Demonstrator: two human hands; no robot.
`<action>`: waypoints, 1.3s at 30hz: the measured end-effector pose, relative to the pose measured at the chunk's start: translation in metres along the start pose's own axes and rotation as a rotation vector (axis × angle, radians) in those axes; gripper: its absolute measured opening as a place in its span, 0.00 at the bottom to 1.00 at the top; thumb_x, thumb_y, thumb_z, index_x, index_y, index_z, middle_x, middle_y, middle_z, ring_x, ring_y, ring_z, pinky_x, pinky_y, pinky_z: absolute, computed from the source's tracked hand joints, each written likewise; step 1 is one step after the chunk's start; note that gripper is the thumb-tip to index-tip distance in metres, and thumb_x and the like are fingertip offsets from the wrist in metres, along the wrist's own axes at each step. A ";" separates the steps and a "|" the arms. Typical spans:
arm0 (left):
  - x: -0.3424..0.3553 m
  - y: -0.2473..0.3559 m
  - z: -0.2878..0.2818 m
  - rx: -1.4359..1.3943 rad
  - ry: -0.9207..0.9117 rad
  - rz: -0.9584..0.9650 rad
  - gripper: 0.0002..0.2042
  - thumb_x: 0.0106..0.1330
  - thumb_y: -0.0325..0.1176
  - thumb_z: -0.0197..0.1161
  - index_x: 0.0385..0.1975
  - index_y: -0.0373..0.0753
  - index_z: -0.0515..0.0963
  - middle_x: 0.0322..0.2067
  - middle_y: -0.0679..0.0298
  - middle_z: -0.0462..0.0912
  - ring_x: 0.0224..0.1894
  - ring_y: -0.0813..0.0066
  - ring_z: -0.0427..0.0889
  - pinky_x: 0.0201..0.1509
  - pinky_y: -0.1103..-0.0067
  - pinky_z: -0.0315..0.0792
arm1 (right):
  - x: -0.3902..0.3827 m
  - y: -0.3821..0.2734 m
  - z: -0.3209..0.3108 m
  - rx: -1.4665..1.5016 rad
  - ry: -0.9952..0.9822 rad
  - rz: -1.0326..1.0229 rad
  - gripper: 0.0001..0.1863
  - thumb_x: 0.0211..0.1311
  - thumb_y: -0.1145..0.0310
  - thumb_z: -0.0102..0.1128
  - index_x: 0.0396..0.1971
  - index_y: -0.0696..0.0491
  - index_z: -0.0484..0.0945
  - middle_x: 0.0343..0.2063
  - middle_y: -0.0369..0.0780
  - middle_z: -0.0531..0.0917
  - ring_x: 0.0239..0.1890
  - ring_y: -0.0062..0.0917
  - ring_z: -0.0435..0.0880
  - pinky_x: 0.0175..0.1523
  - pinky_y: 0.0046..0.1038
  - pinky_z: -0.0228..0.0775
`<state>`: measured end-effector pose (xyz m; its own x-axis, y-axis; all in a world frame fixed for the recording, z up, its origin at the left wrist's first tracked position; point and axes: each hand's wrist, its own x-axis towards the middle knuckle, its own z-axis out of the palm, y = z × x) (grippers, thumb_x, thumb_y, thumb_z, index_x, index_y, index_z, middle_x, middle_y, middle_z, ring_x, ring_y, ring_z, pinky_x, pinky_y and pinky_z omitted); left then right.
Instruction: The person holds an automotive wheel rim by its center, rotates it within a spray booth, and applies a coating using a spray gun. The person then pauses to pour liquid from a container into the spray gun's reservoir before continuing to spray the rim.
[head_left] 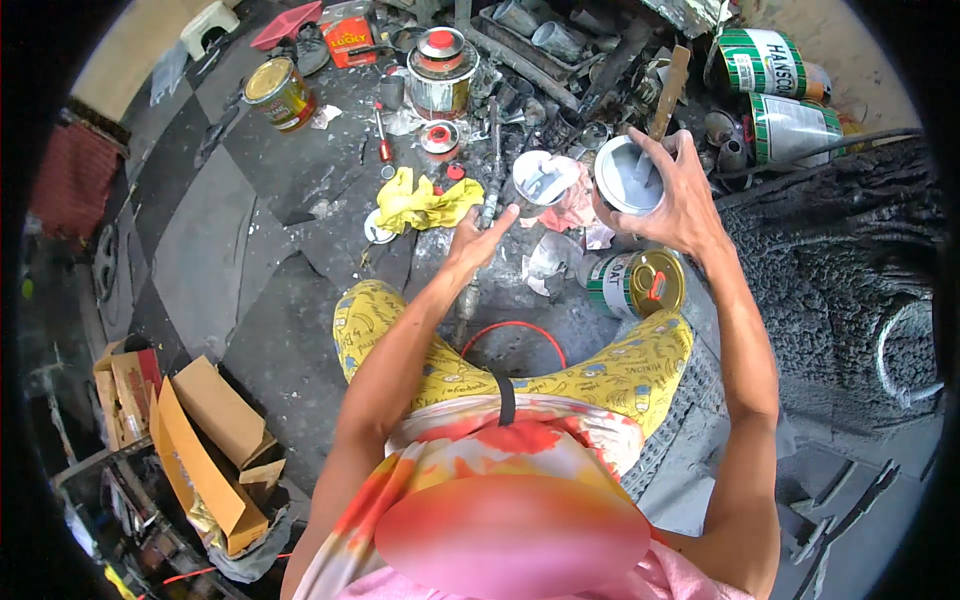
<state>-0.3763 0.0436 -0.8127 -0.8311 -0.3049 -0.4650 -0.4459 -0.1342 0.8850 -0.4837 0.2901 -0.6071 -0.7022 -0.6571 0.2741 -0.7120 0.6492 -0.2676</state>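
Note:
My left hand (478, 240) is closed round a silver metal tool (490, 205), apparently a spray gun; just right of it is a white cup (540, 175) with grey residue, and I cannot tell if they are joined. My right hand (680, 190) grips a round container (620, 185) of grey paint, with a wooden stick (670, 80) standing in it. Yellow cloth (410, 205) lies left of my left hand. Crumpled pink paper (572, 212) is between my hands. A green-and-gold can (610, 280) lies on its side below the right one.
Paint cans (440, 85) and a red-handled tool (384, 145) are ahead. A gold-lidded tin (280, 90) stands back left, green cans (775, 65) lie back right. A red hose (515, 325) loops before me. Cardboard (210, 450) lies at lower left, a dark textured mat (820, 270) at right.

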 end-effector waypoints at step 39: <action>0.002 -0.013 0.010 0.019 -0.101 -0.014 0.60 0.56 0.63 0.74 0.74 0.23 0.48 0.14 0.72 0.69 0.12 0.82 0.65 0.15 0.80 0.58 | 0.037 -0.022 0.006 -0.462 -0.080 -0.160 0.57 0.20 0.56 0.88 0.62 0.53 0.73 0.56 0.50 0.69 0.57 0.45 0.71 0.59 0.42 0.67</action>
<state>-0.3751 0.0538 -0.8255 -0.8536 -0.2066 -0.4783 -0.4631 -0.1197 0.8782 -0.4936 0.2493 -0.5969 -0.5948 -0.7782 0.2015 -0.7485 0.6276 0.2143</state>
